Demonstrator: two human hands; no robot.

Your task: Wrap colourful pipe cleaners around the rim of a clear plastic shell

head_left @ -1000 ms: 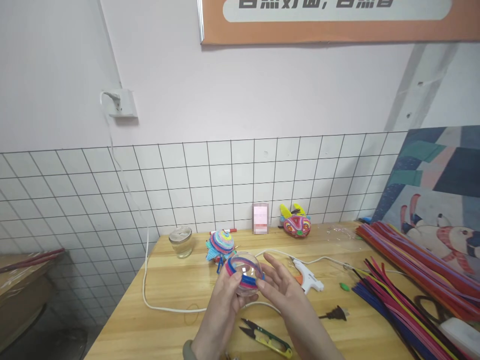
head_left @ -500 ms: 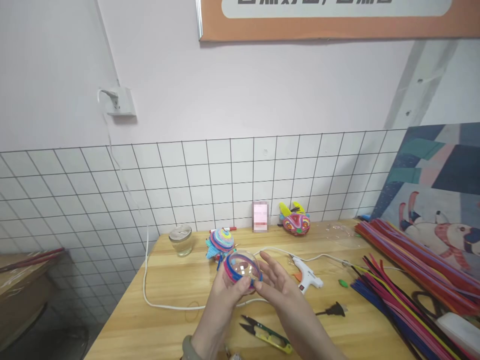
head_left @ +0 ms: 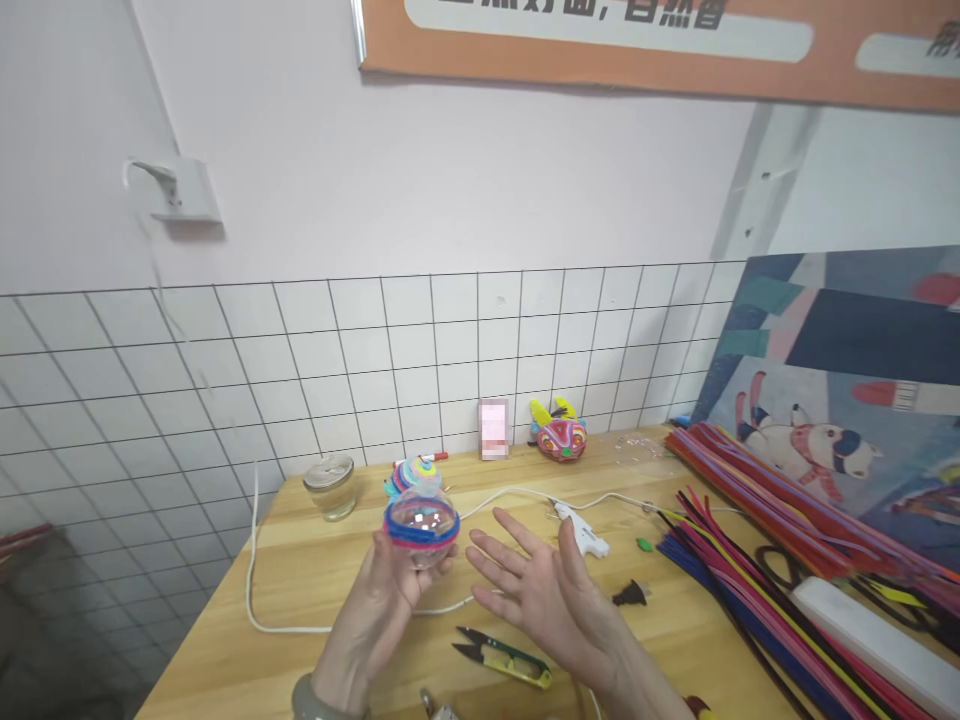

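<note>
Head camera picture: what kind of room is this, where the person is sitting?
It looks like a craft room or hobby corner. A wooden table holds piles of colourful fuzzy craft sticks, a glue gun and small snips. The left hand holds a clear ball wrapped in colourful bands.

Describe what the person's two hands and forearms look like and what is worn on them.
Both hands are bare, with no gloves or visible rings. The left hand has a grey-green band at the wrist, near the frame's lower edge. The right hand and its forearm show no sleeve, watch or band in view.
</note>
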